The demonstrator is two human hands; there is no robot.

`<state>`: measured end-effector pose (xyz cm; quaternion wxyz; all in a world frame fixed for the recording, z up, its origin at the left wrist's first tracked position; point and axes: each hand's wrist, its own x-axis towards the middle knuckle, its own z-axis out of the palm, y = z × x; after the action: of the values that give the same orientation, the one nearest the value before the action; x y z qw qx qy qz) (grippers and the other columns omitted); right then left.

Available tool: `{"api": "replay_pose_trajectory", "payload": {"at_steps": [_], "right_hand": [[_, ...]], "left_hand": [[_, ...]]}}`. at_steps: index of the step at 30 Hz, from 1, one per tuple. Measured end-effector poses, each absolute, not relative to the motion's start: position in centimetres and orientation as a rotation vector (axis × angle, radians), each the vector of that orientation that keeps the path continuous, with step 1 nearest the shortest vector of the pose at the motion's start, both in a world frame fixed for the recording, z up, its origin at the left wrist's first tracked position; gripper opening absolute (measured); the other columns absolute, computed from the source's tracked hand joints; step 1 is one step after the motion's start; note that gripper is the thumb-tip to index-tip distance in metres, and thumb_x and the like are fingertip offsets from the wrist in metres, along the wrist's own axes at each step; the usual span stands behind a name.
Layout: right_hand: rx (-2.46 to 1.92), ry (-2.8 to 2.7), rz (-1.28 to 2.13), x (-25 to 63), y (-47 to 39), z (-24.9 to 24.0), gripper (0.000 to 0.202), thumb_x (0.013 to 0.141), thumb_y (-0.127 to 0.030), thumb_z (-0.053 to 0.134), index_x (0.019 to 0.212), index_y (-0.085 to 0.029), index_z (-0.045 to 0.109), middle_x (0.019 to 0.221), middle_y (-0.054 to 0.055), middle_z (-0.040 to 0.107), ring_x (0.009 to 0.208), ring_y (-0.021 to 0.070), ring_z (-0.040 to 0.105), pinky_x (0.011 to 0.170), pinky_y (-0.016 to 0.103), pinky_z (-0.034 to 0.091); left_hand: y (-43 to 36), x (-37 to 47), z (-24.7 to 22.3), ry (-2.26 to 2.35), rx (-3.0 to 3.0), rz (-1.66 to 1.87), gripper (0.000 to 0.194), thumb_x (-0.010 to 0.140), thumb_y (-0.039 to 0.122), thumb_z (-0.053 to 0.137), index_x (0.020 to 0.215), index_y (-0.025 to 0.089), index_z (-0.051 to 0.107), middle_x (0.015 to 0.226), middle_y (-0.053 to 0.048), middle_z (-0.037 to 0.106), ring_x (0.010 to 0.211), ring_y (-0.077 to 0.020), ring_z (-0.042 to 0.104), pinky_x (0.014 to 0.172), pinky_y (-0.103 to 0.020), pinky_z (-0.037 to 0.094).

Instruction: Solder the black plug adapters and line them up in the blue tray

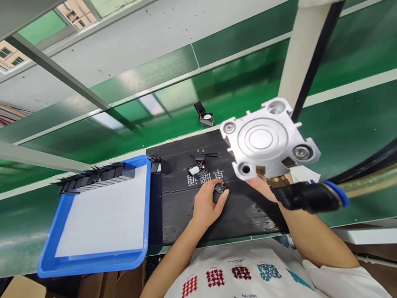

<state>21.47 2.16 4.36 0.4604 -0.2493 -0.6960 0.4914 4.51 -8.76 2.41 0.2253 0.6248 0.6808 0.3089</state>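
Observation:
My left hand (206, 204) rests over the black mat (185, 222), its fingers and thumb closed around a small black plastic housing (219, 192). Only part of my right hand (262, 189) shows, further right; its fingers are hidden behind the silver pneumatic cylinder (261, 137). Ahead of my left hand lies an opened black plug adapter (200, 157) with prongs and thin black wires. Beside it sits a white component (195, 170) in a black shell. Another black adapter (158, 166) stands at the mat's left edge, by the tray.
On the left stands a blue tray (145, 231) lined with white, a row of black adapters (97, 177) along its far side. An opened black unit (205, 115) lies on the green surface beyond. The cylinder, its black hose fitting (307, 197) and post overhang the right side.

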Motion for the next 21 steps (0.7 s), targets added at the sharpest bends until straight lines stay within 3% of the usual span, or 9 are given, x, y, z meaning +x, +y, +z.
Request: {"api": "replay_pose_trajectory", "payload": {"at_steps": [6,13,18,21], "right_hand": [[-0.596,-1.784,1.148,21.5,2.4,3.9,0.037,0.073,-0.038,0.082,0.107,-0.031,0.071,0.093,0.001,0.074,0.098,0.0293,0.071,0.088,0.047,0.062],[-0.624,-1.777,1.113,21.6,2.4,4.5,0.04,0.075,-0.042,0.081,0.111,-0.03,0.068,0.092,0.001,0.073,0.093,0.0279,0.071,0.086,0.046,0.062],[-0.647,-1.766,1.13,21.6,2.2,5.4,0.049,0.076,-0.051,0.077,0.118,-0.028,0.064,0.1,0.005,0.072,0.094,0.027,0.069,0.081,0.042,0.062],[-0.666,-1.762,1.113,21.7,2.2,6.1,0.037,0.081,-0.051,0.071,0.107,-0.026,0.066,0.097,0.006,0.07,0.087,0.0241,0.068,0.075,0.038,0.061]], "left_hand": [[-8.6,4.3,2.2,1.856,1.799,0.829,0.025,0.092,0.035,0.055,0.115,0.026,0.061,0.107,-0.006,0.071,0.104,-0.0223,0.068,0.093,-0.037,0.055],[-8.8,4.1,2.0,1.897,1.857,0.768,0.028,0.093,0.036,0.053,0.118,0.023,0.058,0.109,-0.007,0.071,0.104,-0.0223,0.068,0.094,-0.038,0.055],[-8.9,4.3,1.5,2.002,1.889,0.685,0.03,0.09,0.037,0.057,0.118,0.025,0.059,0.11,-0.01,0.071,0.102,-0.0265,0.068,0.082,-0.038,0.057],[-8.9,4.7,1.4,2.081,1.957,0.568,0.028,0.092,0.035,0.053,0.118,0.027,0.059,0.108,-0.011,0.071,0.101,-0.0261,0.069,0.076,-0.035,0.057]]}}
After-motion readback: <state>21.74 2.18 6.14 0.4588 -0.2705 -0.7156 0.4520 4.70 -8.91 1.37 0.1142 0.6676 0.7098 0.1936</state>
